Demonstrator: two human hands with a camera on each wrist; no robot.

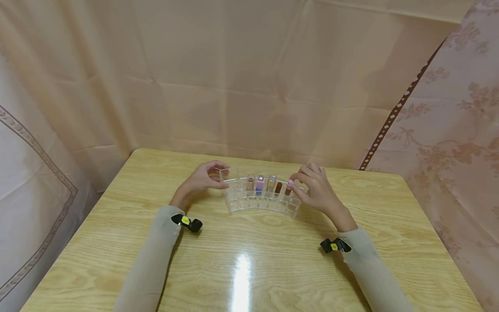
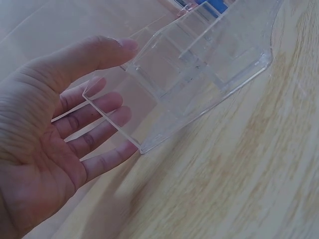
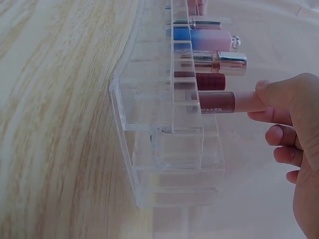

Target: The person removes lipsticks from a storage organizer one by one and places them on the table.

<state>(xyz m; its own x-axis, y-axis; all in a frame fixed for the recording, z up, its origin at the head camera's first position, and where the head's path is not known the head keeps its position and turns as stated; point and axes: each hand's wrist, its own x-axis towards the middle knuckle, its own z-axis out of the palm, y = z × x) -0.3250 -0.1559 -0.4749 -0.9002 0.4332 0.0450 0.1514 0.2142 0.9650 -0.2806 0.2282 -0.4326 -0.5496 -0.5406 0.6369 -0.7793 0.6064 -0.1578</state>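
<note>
A clear, curved, tiered lipstick organizer point(image 1: 259, 203) stands on the table. My left hand point(image 1: 208, 175) holds its left end; in the left wrist view the thumb point(image 2: 102, 54) lies at the top edge and the other fingers show behind the clear side panel. With thumb and forefinger my right hand point(image 1: 316, 189) pinches the pale pink cap of a lip gloss tube point(image 3: 218, 102), whose brownish-red body sits in a slot at the right end. Beside it in the back row stand a dark red tube point(image 3: 212, 81), a silver-capped lipstick point(image 3: 231, 63) and a blue-to-pink one point(image 3: 213, 40).
Another lipstick point(image 1: 251, 182) stands left of the blue-and-pink one. The wooden table point(image 1: 273, 268) runs to beige curtain cloth point(image 1: 253, 86) behind it. Black wrist cameras point(image 1: 187, 222) are strapped over both sleeves.
</note>
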